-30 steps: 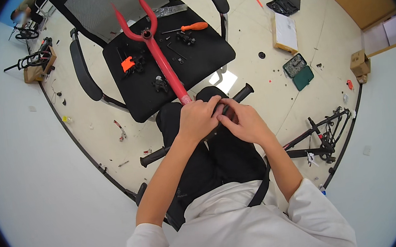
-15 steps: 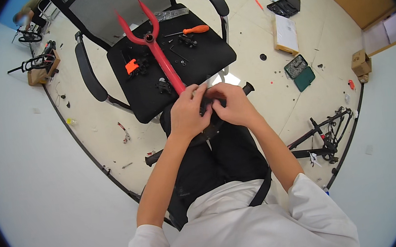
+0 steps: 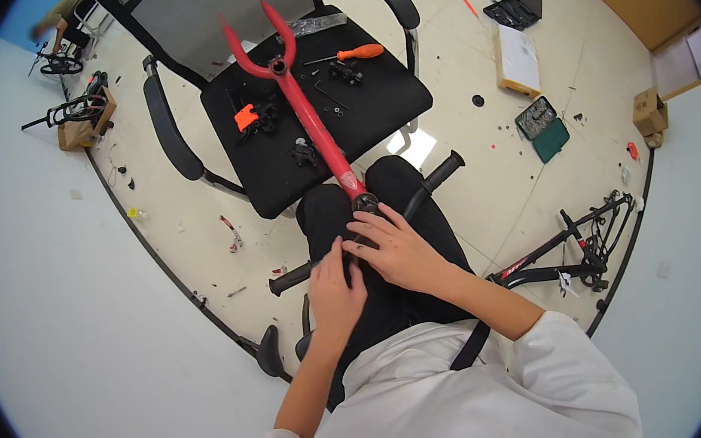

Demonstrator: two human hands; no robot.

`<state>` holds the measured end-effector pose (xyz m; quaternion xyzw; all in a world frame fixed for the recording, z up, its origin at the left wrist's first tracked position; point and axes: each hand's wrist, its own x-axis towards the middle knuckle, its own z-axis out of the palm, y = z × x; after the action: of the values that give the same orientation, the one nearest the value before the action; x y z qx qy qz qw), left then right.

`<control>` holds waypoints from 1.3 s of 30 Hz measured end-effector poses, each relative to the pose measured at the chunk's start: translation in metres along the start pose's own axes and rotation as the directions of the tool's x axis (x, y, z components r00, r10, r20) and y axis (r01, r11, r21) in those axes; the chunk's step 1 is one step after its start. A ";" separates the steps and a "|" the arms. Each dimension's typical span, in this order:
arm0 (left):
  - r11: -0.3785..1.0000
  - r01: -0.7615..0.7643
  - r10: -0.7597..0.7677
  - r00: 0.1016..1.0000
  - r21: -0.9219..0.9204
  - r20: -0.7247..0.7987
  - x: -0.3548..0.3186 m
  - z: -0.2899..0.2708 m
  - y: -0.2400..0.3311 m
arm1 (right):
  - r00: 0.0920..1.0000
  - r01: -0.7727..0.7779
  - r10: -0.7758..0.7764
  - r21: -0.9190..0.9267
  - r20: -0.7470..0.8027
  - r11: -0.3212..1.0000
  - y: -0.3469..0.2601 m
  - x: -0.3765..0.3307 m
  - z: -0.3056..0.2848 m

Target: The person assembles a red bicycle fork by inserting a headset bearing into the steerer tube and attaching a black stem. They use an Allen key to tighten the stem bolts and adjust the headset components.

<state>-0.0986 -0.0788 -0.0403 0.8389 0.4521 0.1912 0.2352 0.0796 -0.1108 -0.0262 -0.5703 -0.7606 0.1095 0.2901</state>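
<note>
Fork (image 3: 304, 112) on chair (image 3: 372, 104), handlebar (image 3: 368, 221) across lap

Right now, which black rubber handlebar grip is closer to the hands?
The left black rubber grip, beside the left hand. The other black rubber grip sticks out farther from the right hand.

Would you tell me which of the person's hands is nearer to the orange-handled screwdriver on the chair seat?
Right. The right hand lies on the lap close under the chair, below the orange-handled screwdriver; the left hand sits lower and further left.
</note>
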 end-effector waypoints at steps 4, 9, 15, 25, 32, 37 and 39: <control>0.993 0.025 -0.039 0.991 -0.115 -0.125 -0.007 0.011 0.021 | 0.997 -0.042 0.041 -0.013 -0.061 0.999 0.007 -0.012 -0.010; 0.638 0.517 -0.434 0.854 -0.570 0.289 0.002 -0.003 0.044 | 0.979 -0.181 0.190 0.113 -0.080 0.977 0.008 -0.015 -0.023; 0.454 0.562 -0.244 0.825 -0.691 0.510 -0.012 0.025 0.061 | 0.933 -0.291 0.348 0.384 -0.088 0.877 0.013 -0.017 -0.011; 0.866 0.064 -0.080 0.997 -0.495 -0.011 0.061 -0.003 0.039 | 0.988 -0.113 0.111 -0.010 -0.107 0.994 0.062 -0.005 -0.053; 0.924 -0.134 0.125 0.991 -0.359 -0.049 0.064 0.011 0.026 | 0.987 -0.163 0.161 0.095 0.029 0.982 0.059 -0.005 -0.054; 0.923 -0.317 0.275 0.940 -0.217 -0.205 0.075 0.018 0.023 | 0.957 -0.261 0.286 0.316 -0.036 0.912 0.060 -0.011 -0.047; 0.911 -0.356 0.318 0.928 -0.208 -0.197 0.082 0.017 0.022 | 0.942 -0.306 0.334 0.378 -0.008 0.874 0.066 -0.009 -0.050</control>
<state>-0.0324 -0.0236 -0.0327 0.8519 0.2910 0.3482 0.2615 0.1621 -0.1054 -0.0216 -0.6268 -0.6099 0.2769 0.3982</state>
